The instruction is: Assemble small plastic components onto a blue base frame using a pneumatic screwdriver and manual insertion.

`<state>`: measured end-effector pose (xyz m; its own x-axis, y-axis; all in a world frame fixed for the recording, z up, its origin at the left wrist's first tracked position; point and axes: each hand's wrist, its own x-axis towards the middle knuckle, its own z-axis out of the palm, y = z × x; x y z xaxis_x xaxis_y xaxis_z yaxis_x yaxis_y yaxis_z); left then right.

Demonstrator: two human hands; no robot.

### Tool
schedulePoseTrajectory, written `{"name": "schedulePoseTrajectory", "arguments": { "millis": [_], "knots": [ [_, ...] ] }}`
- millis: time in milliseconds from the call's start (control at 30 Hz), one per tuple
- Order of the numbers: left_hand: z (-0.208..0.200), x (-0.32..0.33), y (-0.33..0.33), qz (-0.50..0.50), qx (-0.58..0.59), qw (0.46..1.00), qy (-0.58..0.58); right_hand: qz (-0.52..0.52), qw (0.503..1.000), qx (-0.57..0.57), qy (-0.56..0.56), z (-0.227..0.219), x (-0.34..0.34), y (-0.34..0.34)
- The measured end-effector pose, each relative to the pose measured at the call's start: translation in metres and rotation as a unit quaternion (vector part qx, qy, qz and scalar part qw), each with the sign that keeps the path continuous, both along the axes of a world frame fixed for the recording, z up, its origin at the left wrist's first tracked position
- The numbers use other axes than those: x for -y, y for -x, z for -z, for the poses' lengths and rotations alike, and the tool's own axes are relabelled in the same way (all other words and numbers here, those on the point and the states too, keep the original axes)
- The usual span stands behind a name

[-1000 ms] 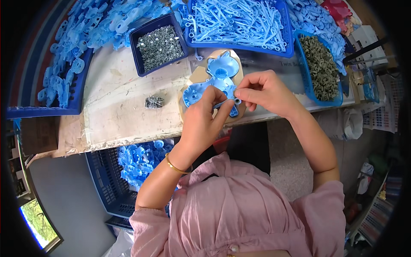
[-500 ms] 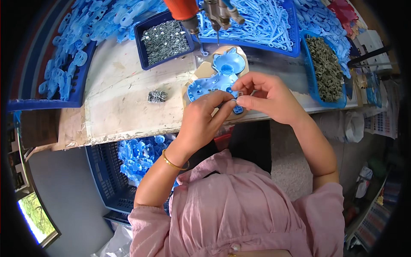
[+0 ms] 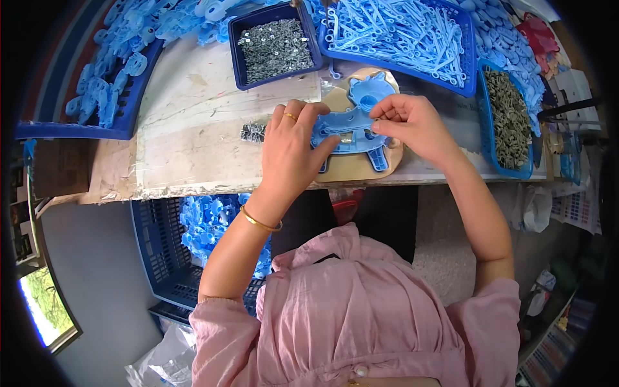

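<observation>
A light blue plastic animal-shaped shell (image 3: 345,120), hollow side up, lies in a tan fixture board (image 3: 391,157) near the table's front edge. Over the shell's left end is my left hand (image 3: 288,143), its thumb spread away from the fingers; the fingertips touch or hover just above the shell. My right hand (image 3: 414,126) is at the shell's right side, below its round head part, with thumb and fingertips pinched together. Whatever sits in that pinch is too small to make out. Beside my left hand lies a small heap of dark metal screws (image 3: 253,133).
Behind stand a dark blue bin of small metal pieces (image 3: 277,50) and a blue basket of light blue rods (image 3: 396,42). On the right is a blue basket of brownish metal parts (image 3: 507,119). Blue parts pile up at left (image 3: 97,97). Under the table, a crate (image 3: 161,258) holds more.
My left hand has left its pinch beside the right hand and moved left, opening over the shell. The view has shifted, and the orange-bodied power tool above the table is out of sight.
</observation>
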<state>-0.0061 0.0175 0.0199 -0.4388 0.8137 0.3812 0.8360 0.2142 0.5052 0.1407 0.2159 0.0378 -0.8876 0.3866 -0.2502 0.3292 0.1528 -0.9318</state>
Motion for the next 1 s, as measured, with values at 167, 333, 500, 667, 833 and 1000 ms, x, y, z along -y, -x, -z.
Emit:
{"name": "schedulePoseTrajectory", "arguments": {
  "millis": [167,333,500,667,833,1000],
  "knots": [
    [0.003,-0.005,0.002,-0.002,-0.007,1.0,-0.001,-0.028,0.999,0.001,0.024,0.0,-0.005,0.003],
    [0.0,-0.007,0.001,-0.008,-0.003,1.0,0.016,-0.025,0.999,0.027,-0.031,-0.007,-0.001,0.006],
    [-0.001,-0.006,0.001,0.002,-0.014,1.0,0.014,-0.068,0.993,0.043,-0.085,-0.022,0.002,0.011],
    [-0.001,-0.005,-0.002,0.005,-0.034,0.999,0.034,-0.169,0.959,0.083,-0.213,-0.021,-0.004,0.02],
    [-0.003,-0.006,-0.006,-0.017,-0.101,0.994,0.047,-0.175,0.91,0.047,-0.371,-0.015,-0.003,0.02],
    [-0.005,-0.009,-0.005,-0.028,-0.119,0.991,0.046,-0.175,0.904,0.059,-0.386,-0.02,-0.008,0.025]
  ]
}}
